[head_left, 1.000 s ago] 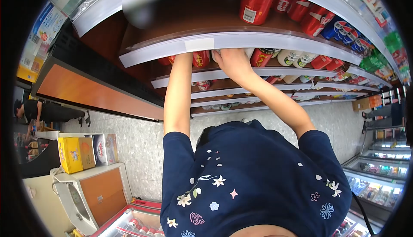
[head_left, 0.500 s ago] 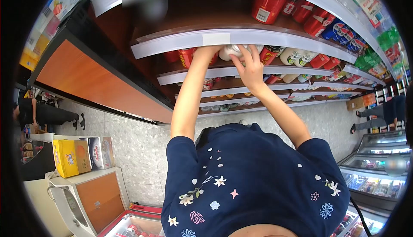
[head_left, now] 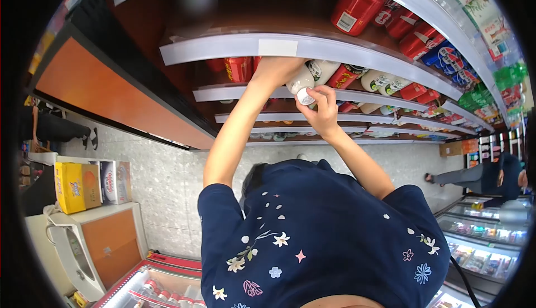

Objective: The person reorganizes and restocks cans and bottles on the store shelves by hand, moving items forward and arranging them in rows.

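A white bottle [head_left: 301,79] tilts out over the shelf front, its white cap [head_left: 305,96] pointing toward me. My right hand [head_left: 322,108] is closed on the bottle at its cap, fingers and thumb around it. My left hand [head_left: 281,70] reaches in under the upper shelf edge and lies against the left side of the bottle. Its fingers are hidden, so their grip does not show. Just right of this bottle stand another white bottle [head_left: 322,71] with dark print and a red can [head_left: 345,77]. A red can [head_left: 238,69] stands left of my left hand.
The upper shelf's pale front edge [head_left: 223,47] runs close above both hands. More white bottles [head_left: 377,81] and blue cans [head_left: 444,55] line the shelves to the right. An orange-brown panel [head_left: 123,93] borders the left. A person [head_left: 491,177] is at far right.
The white bottle has come forward past the shelf edge, its cap now toward me. My right hand has moved down and closed around the cap. My left hand has moved slightly right.
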